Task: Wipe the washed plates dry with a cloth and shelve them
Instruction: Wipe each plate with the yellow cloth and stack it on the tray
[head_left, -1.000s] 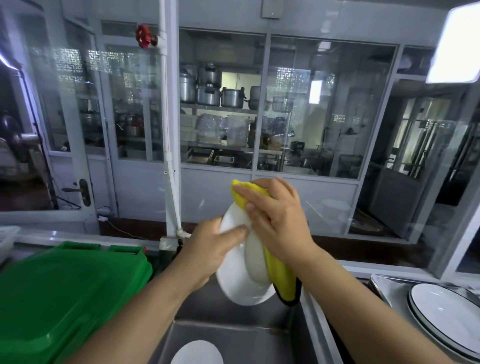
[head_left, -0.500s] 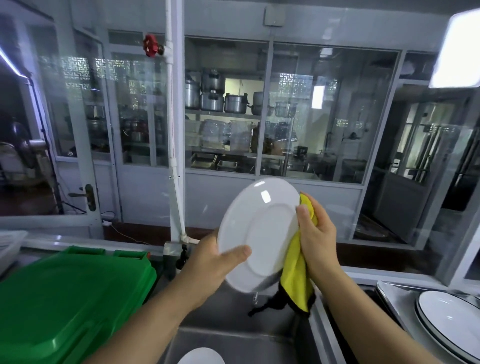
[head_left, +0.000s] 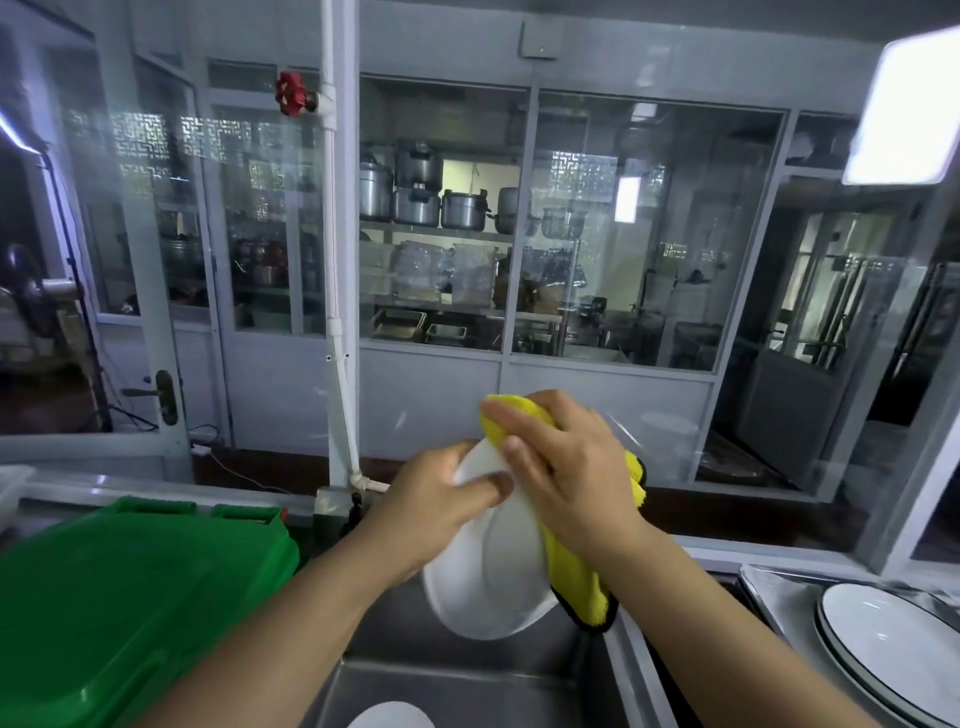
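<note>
The left hand (head_left: 441, 499) grips the white plate (head_left: 488, 566) by its rim, tilted on edge above the sink (head_left: 467, 686), likely so drips fall there. The right hand (head_left: 566, 467) presses the yellow cloth (head_left: 576, 577) around its upper edge, fingers (head_left: 511, 413) curled over the fabric to dry both faces.

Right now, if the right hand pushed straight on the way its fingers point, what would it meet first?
The yellow cloth under the right hand, then the white plate and the left hand gripping its rim; depth unclear.
</note>
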